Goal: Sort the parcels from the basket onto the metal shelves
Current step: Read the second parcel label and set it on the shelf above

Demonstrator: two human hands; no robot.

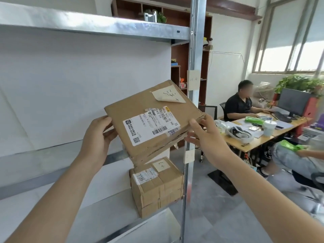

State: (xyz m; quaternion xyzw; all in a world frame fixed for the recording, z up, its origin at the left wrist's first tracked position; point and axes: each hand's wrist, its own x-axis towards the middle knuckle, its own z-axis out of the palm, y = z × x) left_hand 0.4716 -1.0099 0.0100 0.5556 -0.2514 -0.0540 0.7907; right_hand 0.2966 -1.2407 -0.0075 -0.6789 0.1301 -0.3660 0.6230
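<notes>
I hold a flat brown cardboard parcel (140, 109) with a white shipping label and a yellow handwritten note, tilted in front of the metal shelves. My left hand (98, 137) grips its left edge. My right hand (203, 137) holds its torn right edge, thumb on top. The parcel hangs above the middle metal shelf (52, 165), close to the upright post (192, 85). On the shelf below stands a smaller taped cardboard box (157, 186) with its own label and note. The basket is out of view.
The upper metal shelf (87, 23) runs overhead. Right of the post, a person in black sits at a cluttered wooden desk (254, 137) with a monitor. Another seated person's legs are at the far right. A brown bookcase (177, 55) stands behind the shelves.
</notes>
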